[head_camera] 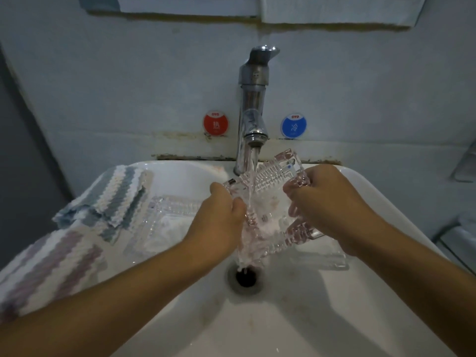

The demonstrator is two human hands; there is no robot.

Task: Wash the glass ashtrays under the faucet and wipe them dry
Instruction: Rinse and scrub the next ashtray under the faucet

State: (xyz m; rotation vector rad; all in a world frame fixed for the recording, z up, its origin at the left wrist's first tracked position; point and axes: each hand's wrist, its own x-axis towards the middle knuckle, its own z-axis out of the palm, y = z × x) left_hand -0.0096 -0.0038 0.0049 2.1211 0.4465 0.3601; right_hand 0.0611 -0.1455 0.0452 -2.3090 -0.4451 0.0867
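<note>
Glass ashtray [268,199] is held tilted under the faucet [253,109] stream. Left hand [219,220] grips its left edge, right hand [327,202] its right edge, fingers curled.

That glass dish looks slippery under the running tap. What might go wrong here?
1. The ashtray is wet, tilted and gripped only at its edges by the left hand and right hand; it may slip and chip against the sink.
2. If dropped, it might strike the ashtray lying below in the basin.
3. Water from the faucet bounces off the ridged glass and could wet the striped cloths probably meant for drying.
</note>
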